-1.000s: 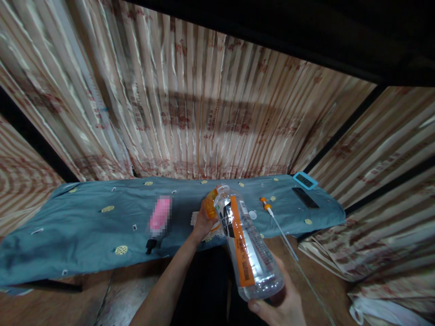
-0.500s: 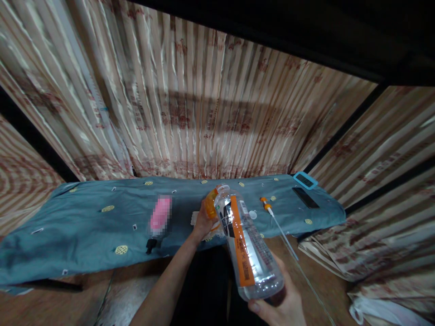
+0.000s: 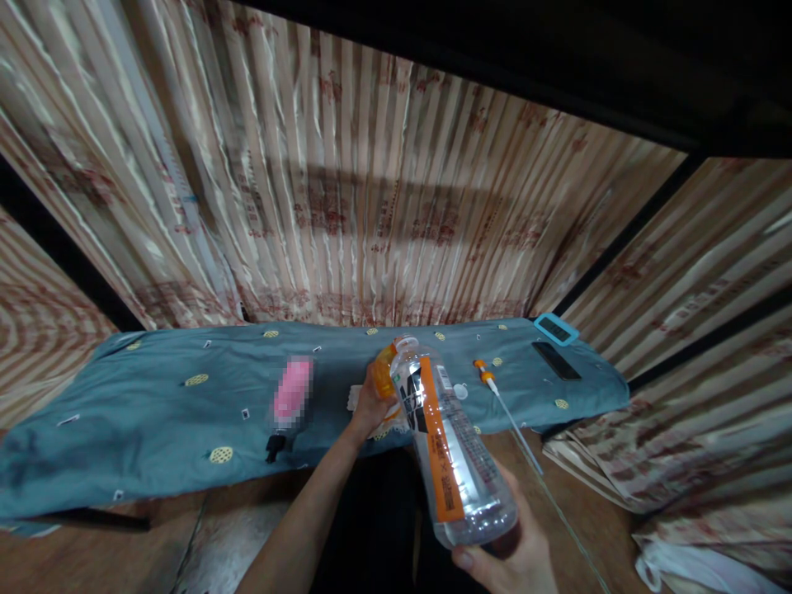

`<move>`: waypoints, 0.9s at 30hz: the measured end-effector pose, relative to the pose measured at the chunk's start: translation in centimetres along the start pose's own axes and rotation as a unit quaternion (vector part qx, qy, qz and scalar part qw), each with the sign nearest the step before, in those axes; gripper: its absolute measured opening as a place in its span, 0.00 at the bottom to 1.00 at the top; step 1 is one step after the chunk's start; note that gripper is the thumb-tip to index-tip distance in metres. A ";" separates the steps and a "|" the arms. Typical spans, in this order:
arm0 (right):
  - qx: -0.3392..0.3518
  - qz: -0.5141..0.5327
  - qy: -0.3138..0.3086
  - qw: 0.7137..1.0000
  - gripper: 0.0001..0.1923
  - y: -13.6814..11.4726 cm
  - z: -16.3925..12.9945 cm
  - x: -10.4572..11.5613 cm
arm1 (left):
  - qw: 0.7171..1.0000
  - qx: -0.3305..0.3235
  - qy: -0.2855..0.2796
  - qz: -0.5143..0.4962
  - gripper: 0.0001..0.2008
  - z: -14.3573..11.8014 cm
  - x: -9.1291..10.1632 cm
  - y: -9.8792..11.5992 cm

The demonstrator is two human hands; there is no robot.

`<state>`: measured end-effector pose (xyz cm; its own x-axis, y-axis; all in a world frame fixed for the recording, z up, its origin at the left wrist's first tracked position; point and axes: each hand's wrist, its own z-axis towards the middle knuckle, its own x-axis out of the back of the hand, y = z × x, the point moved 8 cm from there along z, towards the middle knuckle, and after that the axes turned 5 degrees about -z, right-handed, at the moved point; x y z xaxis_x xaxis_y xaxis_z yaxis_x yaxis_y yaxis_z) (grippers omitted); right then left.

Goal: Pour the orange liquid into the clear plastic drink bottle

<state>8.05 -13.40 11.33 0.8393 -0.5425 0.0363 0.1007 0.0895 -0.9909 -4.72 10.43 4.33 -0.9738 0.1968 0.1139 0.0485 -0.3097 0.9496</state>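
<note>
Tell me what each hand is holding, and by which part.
The right hand has its grip around the base of a clear plastic bottle with an orange label. The left hand grips an orange object near the bottle's mouth; which part is unclear.

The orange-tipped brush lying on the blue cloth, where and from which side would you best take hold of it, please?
Take the brush by its orange-and-white handle end, coming down from above. That thicker end lies flat on the blue cloth with free space around it, while the thin stem juts past the cloth's edge, near the bottle in the right hand.
</note>
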 end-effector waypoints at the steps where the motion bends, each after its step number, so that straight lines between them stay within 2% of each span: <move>1: -0.001 -0.003 0.001 1.000 0.41 0.0 0.0 0.0 | 1.000 -0.001 0.000 0.000 0.24 0.0 0.0 0.0; 10: 0.003 -0.043 -0.010 0.999 0.43 0.2 0.0 0.1 | 1.000 -0.001 0.009 0.004 0.24 0.1 0.1 -0.3; 20: -0.025 0.045 -0.005 0.999 0.41 0.1 -0.2 -0.2 | 1.000 -0.008 0.005 0.000 0.25 0.0 0.0 -0.2; 27: -0.019 0.041 -0.016 0.999 0.42 0.4 0.0 0.0 | 1.000 -0.013 0.002 0.002 0.24 0.1 0.0 -0.3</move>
<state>8.06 -13.33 10.95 0.8607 -0.5074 -0.0407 0.0119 0.1001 -0.9949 -4.73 10.59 4.09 -0.9745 0.1921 0.1163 0.0462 -0.3351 0.9410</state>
